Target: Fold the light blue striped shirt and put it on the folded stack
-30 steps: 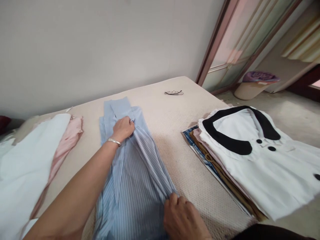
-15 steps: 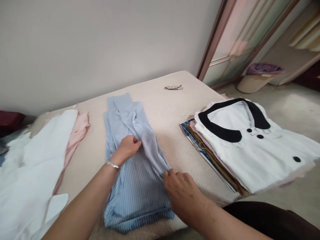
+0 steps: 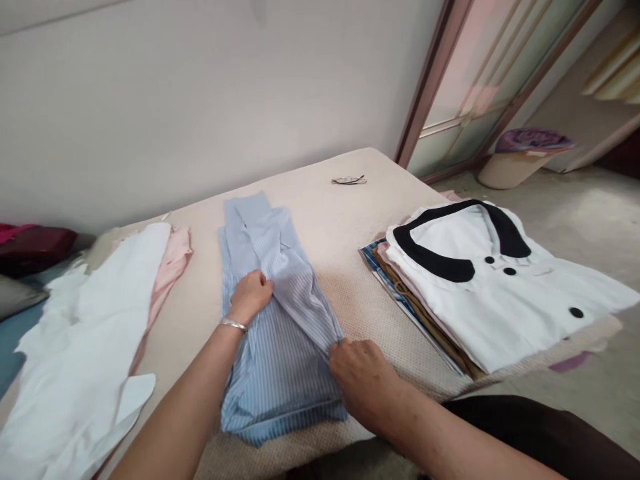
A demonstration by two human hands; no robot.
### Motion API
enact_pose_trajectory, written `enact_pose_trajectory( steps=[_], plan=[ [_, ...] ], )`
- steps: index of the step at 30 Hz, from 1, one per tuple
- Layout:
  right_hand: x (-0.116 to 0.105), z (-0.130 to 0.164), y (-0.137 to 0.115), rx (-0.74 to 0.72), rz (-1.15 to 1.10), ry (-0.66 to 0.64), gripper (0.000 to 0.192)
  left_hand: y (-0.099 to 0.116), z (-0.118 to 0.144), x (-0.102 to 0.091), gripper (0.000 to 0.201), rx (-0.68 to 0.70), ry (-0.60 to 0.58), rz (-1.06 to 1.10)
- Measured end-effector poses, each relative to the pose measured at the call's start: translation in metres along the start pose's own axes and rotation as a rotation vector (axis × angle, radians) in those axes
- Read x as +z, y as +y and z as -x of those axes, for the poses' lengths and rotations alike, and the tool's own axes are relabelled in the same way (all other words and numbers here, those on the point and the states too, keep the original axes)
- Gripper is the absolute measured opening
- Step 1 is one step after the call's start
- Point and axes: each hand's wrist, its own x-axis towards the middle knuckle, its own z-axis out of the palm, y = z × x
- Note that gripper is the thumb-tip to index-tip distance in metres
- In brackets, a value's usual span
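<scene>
Both hands, left hand (image 3: 251, 293) and right hand (image 3: 361, 373), are pinching the striped blue shirt (image 3: 280, 320) at frame centre; folded clothes stack (image 3: 480, 287) is lying right, eyeglasses (image 3: 349, 180) beyond.

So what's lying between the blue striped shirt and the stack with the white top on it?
Nothing: in the head view, only bare beige mattress separates the blue shirt from the stack. The glasses lie farther back, near the wall.

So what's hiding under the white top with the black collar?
Under the white top lies a stack of folded clothes; only tan, pinkish and blue plaid edges show. The rest is covered.
</scene>
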Motion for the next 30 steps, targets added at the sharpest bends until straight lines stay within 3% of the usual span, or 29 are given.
enact_pose_trajectory(
  steps=[4, 7, 11, 15, 17, 22, 26, 28, 30],
  plan=[
    [-0.017, 0.003, 0.007, -0.019, -0.029, -0.072, 0.021, 0.008, 0.024, 0.006, 0.024, 0.040, 0.160, -0.201],
    [-0.032, 0.002, 0.017, 0.009, -0.084, -0.110, 0.021, 0.022, 0.038, 0.006, 0.025, 0.246, 0.260, -0.191],
    [-0.036, -0.009, 0.024, 0.158, -0.129, 0.003, 0.031, 0.049, 0.024, 0.005, 0.031, 0.511, 0.112, -0.169],
    [-0.022, -0.019, 0.021, 0.193, -0.134, 0.012, 0.026, 0.067, -0.004, 0.004, 0.026, 0.578, -0.121, -0.290],
    [-0.016, -0.020, 0.019, 0.153, -0.117, -0.017, 0.022, 0.069, -0.013, 0.006, 0.023, 0.554, -0.133, -0.324],
    [-0.024, -0.014, 0.018, 0.089, -0.107, -0.110, 0.025, 0.066, -0.017, 0.013, 0.025, 0.445, -0.023, -0.218],
    [-0.040, -0.010, 0.033, 0.103, -0.129, -0.127, 0.027, 0.055, 0.011, 0.007, 0.033, 0.454, 0.099, -0.094],
    [-0.047, -0.009, 0.046, 0.166, -0.131, -0.061, 0.030, 0.044, 0.038, 0.001, 0.035, 0.536, 0.134, -0.056],
    [-0.052, -0.008, 0.056, 0.225, -0.124, 0.026, 0.030, 0.032, 0.069, -0.001, 0.036, 0.665, 0.095, -0.064]
  ],
)
